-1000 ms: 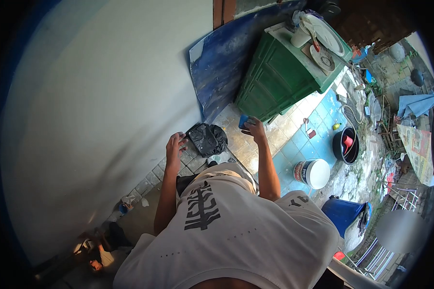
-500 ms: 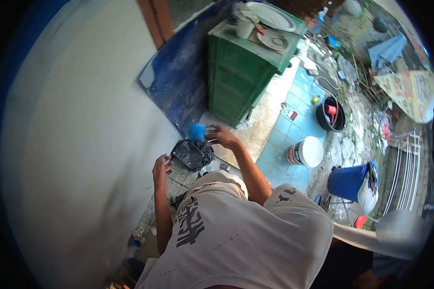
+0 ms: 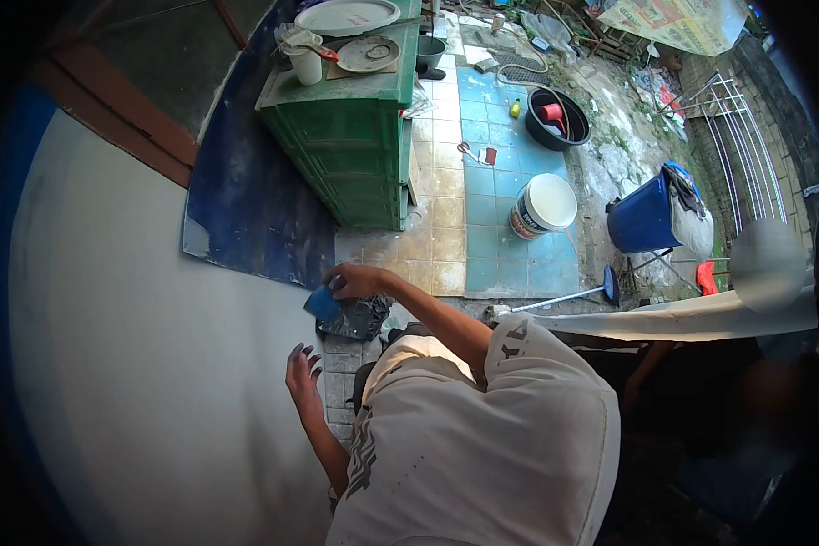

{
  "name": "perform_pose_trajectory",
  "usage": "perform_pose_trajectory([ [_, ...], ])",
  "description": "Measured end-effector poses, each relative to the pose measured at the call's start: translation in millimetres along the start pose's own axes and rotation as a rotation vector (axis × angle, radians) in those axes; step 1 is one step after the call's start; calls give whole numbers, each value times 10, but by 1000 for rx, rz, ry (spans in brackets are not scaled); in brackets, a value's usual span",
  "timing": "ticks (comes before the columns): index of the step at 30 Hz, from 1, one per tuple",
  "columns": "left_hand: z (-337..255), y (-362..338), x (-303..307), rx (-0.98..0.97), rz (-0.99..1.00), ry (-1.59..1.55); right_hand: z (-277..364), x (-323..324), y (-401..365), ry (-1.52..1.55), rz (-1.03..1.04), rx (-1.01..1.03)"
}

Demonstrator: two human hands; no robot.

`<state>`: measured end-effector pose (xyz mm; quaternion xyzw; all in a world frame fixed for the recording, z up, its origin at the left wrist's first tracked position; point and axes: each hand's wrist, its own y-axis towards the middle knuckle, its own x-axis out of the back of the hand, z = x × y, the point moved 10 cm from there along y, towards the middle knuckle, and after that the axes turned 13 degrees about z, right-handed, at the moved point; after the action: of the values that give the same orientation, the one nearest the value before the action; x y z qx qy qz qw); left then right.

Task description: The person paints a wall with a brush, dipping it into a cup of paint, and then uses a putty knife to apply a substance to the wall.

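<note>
Pinching a small blue block (image 3: pixel 322 301) between thumb and fingers, our right hand (image 3: pixel 357 280) is curled closed around it. We hold the block at the near edge of the dark blue board (image 3: pixel 246 200), right where the board leans against the white wall (image 3: pixel 136 382). We cannot tell whether the block actually presses on either surface.

Our left hand (image 3: pixel 301 369) hangs nearer to us and a little to the left. Its fingers are spread wide and it grasps nothing. It is just beside the wall, though contact is not clear.

A crumpled black bag (image 3: pixel 362 320) lies on the tiled floor (image 3: pixel 446 241) just beneath our right hand, at the foot of the wall.

Farther off, a green cabinet (image 3: pixel 355 136) stands against the board. On its top are a large pale plate (image 3: pixel 346 16) and a white cup (image 3: pixel 308 65). To the right of the cabinet a white bucket (image 3: pixel 544 205) sits on the blue tiles. A blue bucket (image 3: pixel 644 221) stands farther right, and a black basin (image 3: pixel 562 127) with a red scoop (image 3: pixel 552 112) inside it sits at the far side.
</note>
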<state>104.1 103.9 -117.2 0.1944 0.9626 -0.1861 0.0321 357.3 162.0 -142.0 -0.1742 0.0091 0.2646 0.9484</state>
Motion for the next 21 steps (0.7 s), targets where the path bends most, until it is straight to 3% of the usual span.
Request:
perform_pose_trajectory([
  [4,168,-56,108,89,109,22,-16,98,-245,-12,-83,10],
  [6,242,0,173,65,155,32,113,152,-417,359,-165,117],
  [12,147,52,238,27,193,173,44,-112,-479,133,-232,3],
  [16,29,228,36,-115,196,240,8,-559,-304,-205,-91,60],
  [21,318,451,49,27,360,217,-53,-789,-479,-92,-168,48],
])
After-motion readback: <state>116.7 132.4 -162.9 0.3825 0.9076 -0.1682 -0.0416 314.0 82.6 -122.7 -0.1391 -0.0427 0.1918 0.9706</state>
